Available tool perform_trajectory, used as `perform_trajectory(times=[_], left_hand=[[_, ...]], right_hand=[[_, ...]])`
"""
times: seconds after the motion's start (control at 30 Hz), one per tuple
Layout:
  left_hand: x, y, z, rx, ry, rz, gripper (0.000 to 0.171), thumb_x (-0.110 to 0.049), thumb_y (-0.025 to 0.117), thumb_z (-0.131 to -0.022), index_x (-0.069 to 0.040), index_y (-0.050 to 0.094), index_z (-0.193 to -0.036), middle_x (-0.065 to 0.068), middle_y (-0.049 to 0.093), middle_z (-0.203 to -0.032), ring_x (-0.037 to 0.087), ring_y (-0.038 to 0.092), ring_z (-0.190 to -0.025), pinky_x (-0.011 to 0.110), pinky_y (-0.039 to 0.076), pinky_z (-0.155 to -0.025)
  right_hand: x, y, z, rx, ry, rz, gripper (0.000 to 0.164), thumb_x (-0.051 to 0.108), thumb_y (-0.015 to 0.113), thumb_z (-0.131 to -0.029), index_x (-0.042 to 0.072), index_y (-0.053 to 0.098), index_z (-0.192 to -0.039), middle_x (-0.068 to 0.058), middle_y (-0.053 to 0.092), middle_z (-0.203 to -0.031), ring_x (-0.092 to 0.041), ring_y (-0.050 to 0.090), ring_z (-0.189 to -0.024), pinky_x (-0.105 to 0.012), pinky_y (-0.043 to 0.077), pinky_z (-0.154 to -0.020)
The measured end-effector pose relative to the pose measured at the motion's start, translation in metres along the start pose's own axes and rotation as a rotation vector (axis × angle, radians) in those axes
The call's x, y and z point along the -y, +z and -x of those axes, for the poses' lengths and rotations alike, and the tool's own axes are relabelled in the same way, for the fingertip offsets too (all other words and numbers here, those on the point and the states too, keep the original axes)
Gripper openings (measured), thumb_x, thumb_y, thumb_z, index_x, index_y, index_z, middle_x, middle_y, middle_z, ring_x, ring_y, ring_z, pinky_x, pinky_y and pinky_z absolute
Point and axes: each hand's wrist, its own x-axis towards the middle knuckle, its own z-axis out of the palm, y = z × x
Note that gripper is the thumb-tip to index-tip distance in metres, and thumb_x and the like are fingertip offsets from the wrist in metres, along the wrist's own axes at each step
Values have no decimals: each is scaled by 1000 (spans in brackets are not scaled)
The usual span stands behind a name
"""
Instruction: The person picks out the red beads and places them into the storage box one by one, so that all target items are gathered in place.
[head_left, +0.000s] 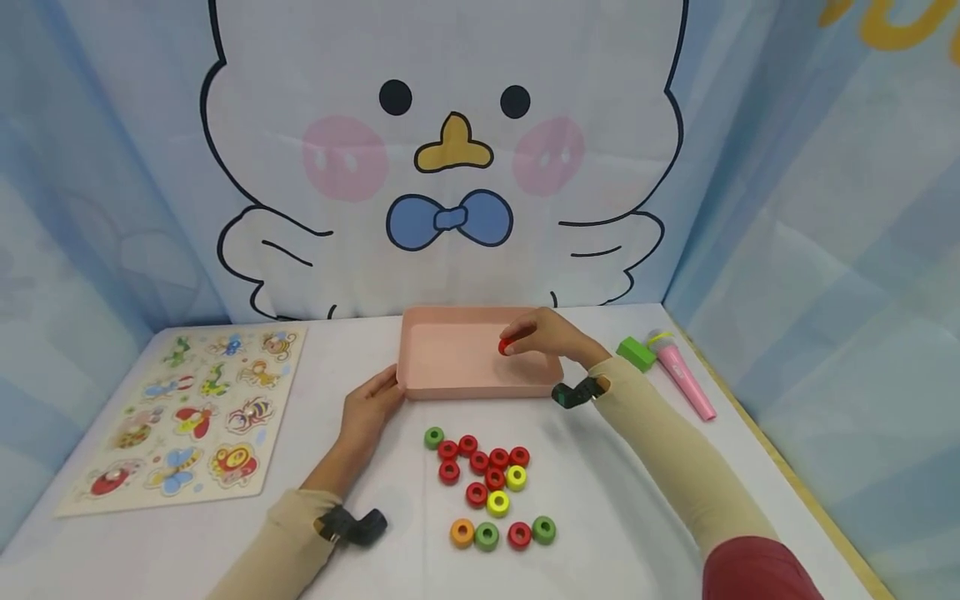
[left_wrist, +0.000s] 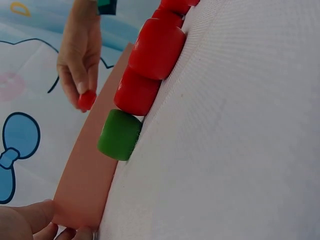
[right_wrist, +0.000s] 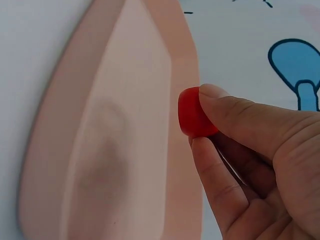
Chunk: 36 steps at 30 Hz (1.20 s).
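Observation:
My right hand point(head_left: 551, 333) pinches a red bead point(right_wrist: 192, 112) between thumb and fingers, held above the pink tray point(head_left: 442, 392). No beads show inside the tray. At the tray's left end, my left hand point(head_left: 370, 408) grips the corner, thumb by the rim and fingertips lower down in the left wrist view. In front of the tray lies a loose group of ring-shaped beads: several red ones point(head_left: 479, 462), two yellow ones point(head_left: 498, 503), a green one point(head_left: 434, 437). Closer to me is a short row with an orange bead point(head_left: 462, 533), a red bead point(head_left: 520, 536) and green beads point(head_left: 543, 530).
A wooden insect puzzle board point(head_left: 195, 417) lies on the left of the white table point(head_left: 600, 517). To the right are a green block point(head_left: 636, 354) and a pink toy microphone point(head_left: 684, 377). A curtain with a cartoon bird point(head_left: 450, 67) hangs behind the tray.

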Motion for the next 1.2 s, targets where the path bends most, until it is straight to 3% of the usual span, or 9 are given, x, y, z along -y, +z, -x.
perform_trajectory(times=[0.23, 0.43, 0.53, 0.77, 0.97, 1.2], left_hand=[[4, 4, 1, 13, 21, 29, 51, -4, 64, -94, 0, 49, -142, 15, 50, -143, 22, 50, -129, 23, 46, -101], [8, 7, 4, 18, 15, 5, 51, -5, 65, -93, -1, 50, -142, 15, 51, -143, 20, 50, -128, 21, 45, -100], [9, 8, 4, 23, 24, 13, 50, -4, 65, -93, 0, 51, -141, 16, 51, -142, 21, 50, -128, 20, 46, -98], [10, 8, 1, 33, 55, 9, 49, -3, 64, -93, 1, 51, -140, 16, 52, -141, 21, 51, -128, 19, 47, -97], [5, 4, 2, 28, 65, 15, 49, -3, 64, -94, 1, 50, -141, 16, 51, -142, 20, 50, -128, 20, 47, -98], [0, -1, -1, 18, 44, -10, 50, -5, 64, -95, -2, 49, -143, 12, 50, -144, 17, 50, -129, 20, 46, -99]], right_hand=[[-10, 0, -27, -7, 48, -43, 36, 16, 77, -87, 4, 70, -120, -3, 70, -108, -23, 57, -106, -39, 48, -98], [-25, 2, -34, -34, 159, -65, 30, 13, 77, -86, 7, 72, -115, -7, 68, -108, -25, 54, -105, -38, 48, -97], [-32, 4, -37, -43, 173, -66, 27, 12, 77, -85, 6, 74, -112, -8, 68, -106, -25, 56, -101, -35, 50, -93], [-44, 13, -41, -69, 233, -293, 24, 3, 76, -85, 3, 73, -109, -9, 62, -112, -24, 52, -96, -29, 50, -78], [-42, 13, -49, -50, 198, -227, 24, 10, 76, -87, 7, 72, -110, -9, 63, -112, -26, 54, -100, -32, 52, -84], [-31, 2, -53, -34, 110, 19, 44, 22, 76, -88, 4, 63, -126, -12, 62, -123, -28, 55, -112, -41, 48, -101]])
